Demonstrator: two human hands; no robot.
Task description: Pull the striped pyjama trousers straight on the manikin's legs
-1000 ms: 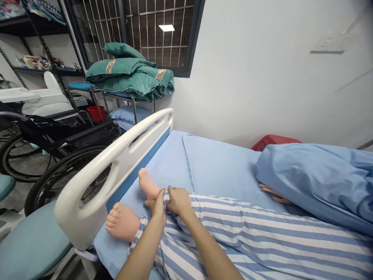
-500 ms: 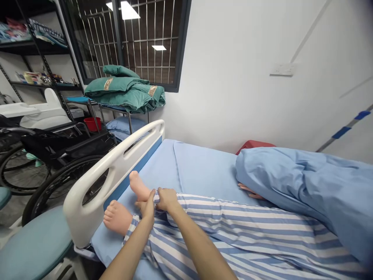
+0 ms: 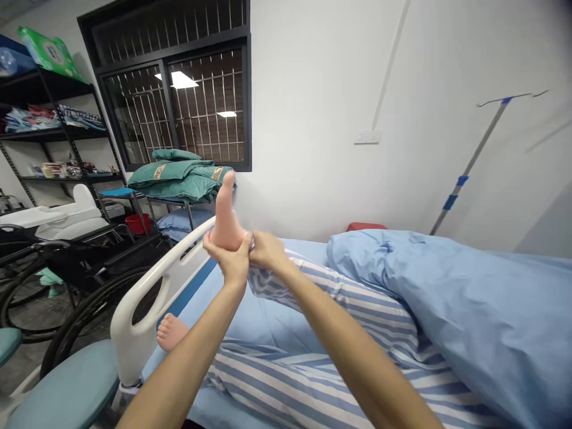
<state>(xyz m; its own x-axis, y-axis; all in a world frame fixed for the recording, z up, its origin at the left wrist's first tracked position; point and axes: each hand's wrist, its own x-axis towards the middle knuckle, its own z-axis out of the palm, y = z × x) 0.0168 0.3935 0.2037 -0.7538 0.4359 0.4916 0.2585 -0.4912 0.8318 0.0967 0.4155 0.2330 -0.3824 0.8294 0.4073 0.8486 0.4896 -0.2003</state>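
Observation:
A patient manikin lies on the bed, and its pale foot is raised with the toes pointing up. My left hand cups the heel and sole from below. My right hand grips the ankle at the cuff of the blue-and-white striped trouser leg, which is lifted off the bed. The manikin's other foot rests on the blue sheet, partly hidden behind my left forearm. A blue blanket covers the upper body.
A white bed rail runs along the near left side, with a wheelchair and a teal padded seat beyond it. Folded green blankets lie on a cart under a barred window. Further back stand shelves.
The manikin's foot and lower leg have risen off the sheet, held by both my hands. My left hand has moved under the heel. The view has tilted upward, showing more wall and window.

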